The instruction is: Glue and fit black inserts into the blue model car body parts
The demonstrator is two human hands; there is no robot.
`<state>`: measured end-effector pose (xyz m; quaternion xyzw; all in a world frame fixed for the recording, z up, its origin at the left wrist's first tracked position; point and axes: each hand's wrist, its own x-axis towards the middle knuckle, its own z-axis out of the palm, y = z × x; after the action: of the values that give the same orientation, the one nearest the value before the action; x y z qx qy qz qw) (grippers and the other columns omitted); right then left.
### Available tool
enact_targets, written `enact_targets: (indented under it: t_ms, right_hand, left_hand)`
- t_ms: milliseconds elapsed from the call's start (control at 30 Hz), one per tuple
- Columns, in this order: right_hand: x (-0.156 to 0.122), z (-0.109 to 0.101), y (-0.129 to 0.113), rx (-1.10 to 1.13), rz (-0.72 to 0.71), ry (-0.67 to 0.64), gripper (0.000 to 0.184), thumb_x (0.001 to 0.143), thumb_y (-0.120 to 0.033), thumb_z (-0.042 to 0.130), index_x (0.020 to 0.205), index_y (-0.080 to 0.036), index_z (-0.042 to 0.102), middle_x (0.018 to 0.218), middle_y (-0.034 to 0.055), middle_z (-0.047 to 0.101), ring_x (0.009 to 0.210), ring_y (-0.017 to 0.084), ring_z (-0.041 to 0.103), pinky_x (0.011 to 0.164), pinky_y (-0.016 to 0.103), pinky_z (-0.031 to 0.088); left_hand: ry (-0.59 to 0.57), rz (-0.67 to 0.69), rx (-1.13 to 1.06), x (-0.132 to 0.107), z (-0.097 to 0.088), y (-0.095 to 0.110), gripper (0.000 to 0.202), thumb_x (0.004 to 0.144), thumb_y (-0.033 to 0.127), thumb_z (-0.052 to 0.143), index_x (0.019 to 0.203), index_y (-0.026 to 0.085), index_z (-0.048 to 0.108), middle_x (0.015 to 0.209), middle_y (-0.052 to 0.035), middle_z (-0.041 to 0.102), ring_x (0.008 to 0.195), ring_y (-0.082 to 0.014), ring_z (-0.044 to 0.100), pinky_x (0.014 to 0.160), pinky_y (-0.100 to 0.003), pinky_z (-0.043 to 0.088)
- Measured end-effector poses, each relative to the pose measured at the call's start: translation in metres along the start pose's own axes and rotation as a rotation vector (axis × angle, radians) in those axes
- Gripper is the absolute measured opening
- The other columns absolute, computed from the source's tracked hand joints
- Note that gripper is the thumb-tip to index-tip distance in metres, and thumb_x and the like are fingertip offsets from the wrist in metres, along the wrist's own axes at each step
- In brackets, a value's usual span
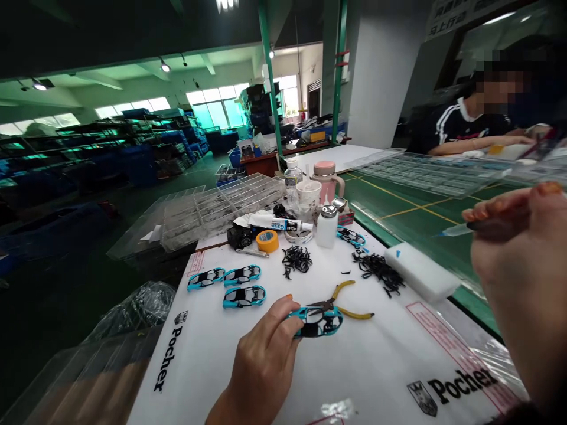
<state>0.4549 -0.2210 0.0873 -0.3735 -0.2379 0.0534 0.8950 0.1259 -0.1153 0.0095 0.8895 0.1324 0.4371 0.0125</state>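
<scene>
Left hand pinches a blue toy car body at 6 o'clock; right hand grips a glue applicator at 3, needing a steady aim.

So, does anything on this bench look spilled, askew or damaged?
Nothing stands out. Two loose heaps of small black parts lie on the white mat. The left hand holds a blue car shell; three more lie together.

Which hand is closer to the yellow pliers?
Left. The left hand holds a blue toy car right beside the yellow pliers; the right hand is raised far off to their right.
</scene>
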Motion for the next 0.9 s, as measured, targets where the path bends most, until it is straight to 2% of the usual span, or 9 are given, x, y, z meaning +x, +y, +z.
enact_targets:
  t_ms: [100, 267, 400, 533, 600, 633, 767, 833, 900]
  right_hand:
    - [0.010, -0.014, 0.001, -0.162, -0.202, -0.050, 0.022, 0.088, -0.024, 0.060, 0.068, -0.017, 0.064, 0.068, 0.0032, 0.054, 0.062, 0.014, 0.052, 0.061, 0.030, 0.044]
    - [0.011, -0.031, 0.030, -0.331, -0.033, -0.165, 0.043, 0.086, -0.053, 0.065, 0.060, -0.019, 0.059, 0.059, 0.0032, 0.052, 0.052, 0.013, 0.047, 0.048, 0.026, 0.039]
    - [0.012, -0.043, 0.047, -0.477, -0.026, -0.237, 0.047, 0.091, -0.056, 0.056, 0.068, -0.016, 0.068, 0.069, 0.0082, 0.060, 0.060, 0.015, 0.054, 0.053, 0.026, 0.043]
    - [0.001, -0.048, 0.028, -0.571, -0.298, -0.128, 0.038, 0.093, -0.052, 0.057, 0.114, -0.023, 0.068, 0.115, 0.0065, 0.062, 0.104, 0.022, 0.057, 0.079, 0.032, 0.048]
    - [-0.012, -0.050, 0.013, -0.679, -0.502, -0.120, 0.028, 0.091, -0.040, 0.064, 0.116, -0.027, 0.065, 0.115, 0.0031, 0.059, 0.106, 0.020, 0.055, 0.085, 0.030, 0.045]
    - [-0.019, -0.051, 0.007, -0.770, -0.578, -0.199, 0.021, 0.090, -0.032, 0.067, 0.110, -0.027, 0.067, 0.107, 0.0024, 0.060, 0.098, 0.018, 0.056, 0.082, 0.029, 0.044]
    - [-0.043, -0.054, 0.009, -1.302, -0.632, -0.980, 0.021, 0.093, -0.010, 0.050, 0.097, -0.021, 0.068, 0.094, 0.0032, 0.062, 0.077, 0.014, 0.058, 0.065, 0.024, 0.043]
    - [-0.047, -0.057, 0.021, -1.455, -0.591, -1.196, 0.028, 0.091, -0.004, 0.046, 0.091, -0.019, 0.069, 0.098, 0.0041, 0.063, 0.079, 0.014, 0.059, 0.063, 0.024, 0.040]
    - [-0.048, -0.060, 0.035, -1.540, -0.570, -1.284, 0.028, 0.089, -0.001, 0.048, 0.083, -0.018, 0.069, 0.097, 0.0038, 0.063, 0.079, 0.015, 0.058, 0.059, 0.025, 0.035]
  left_hand:
    - [0.003, -0.021, -0.024, -0.002, 0.002, -0.002, 0.021, 0.085, 0.005, 0.059, 0.105, 0.014, 0.058, 0.112, -0.0121, 0.069, 0.111, -0.0211, 0.066, 0.088, -0.029, 0.059]
    - [0.023, -0.155, -0.113, -0.009, 0.008, -0.011, 0.025, 0.084, 0.014, 0.065, 0.107, 0.017, 0.057, 0.113, -0.0099, 0.069, 0.108, -0.0205, 0.067, 0.085, -0.029, 0.062]
    - [0.033, -0.321, -0.212, -0.012, 0.009, -0.017, 0.024, 0.083, 0.020, 0.068, 0.104, 0.020, 0.057, 0.113, -0.0072, 0.069, 0.103, -0.0194, 0.069, 0.082, -0.030, 0.063]
    - [-0.002, -0.525, -0.263, -0.012, 0.006, -0.016, 0.027, 0.080, 0.025, 0.071, 0.104, 0.022, 0.058, 0.114, -0.0053, 0.068, 0.102, -0.0186, 0.068, 0.088, -0.033, 0.062]
    - [-0.019, -0.615, -0.309, -0.012, 0.005, -0.015, 0.028, 0.080, 0.027, 0.072, 0.104, 0.022, 0.058, 0.117, -0.0051, 0.067, 0.101, -0.0183, 0.068, 0.092, -0.035, 0.060]
    - [-0.020, -0.647, -0.336, -0.012, 0.005, -0.015, 0.029, 0.079, 0.029, 0.072, 0.104, 0.023, 0.058, 0.118, -0.0052, 0.067, 0.101, -0.0185, 0.068, 0.092, -0.035, 0.060]
    - [-0.033, -0.760, -0.401, -0.012, 0.004, -0.015, 0.035, 0.075, 0.035, 0.075, 0.104, 0.023, 0.059, 0.121, -0.0063, 0.066, 0.104, -0.0223, 0.068, 0.093, -0.038, 0.060]
    - [-0.033, -0.791, -0.420, -0.012, 0.004, -0.014, 0.038, 0.074, 0.038, 0.076, 0.105, 0.024, 0.059, 0.122, -0.0060, 0.065, 0.106, -0.0237, 0.067, 0.093, -0.040, 0.059]
    - [-0.016, -0.802, -0.443, -0.011, 0.003, -0.014, 0.040, 0.073, 0.039, 0.077, 0.106, 0.025, 0.059, 0.122, -0.0051, 0.065, 0.110, -0.0244, 0.065, 0.095, -0.041, 0.058]
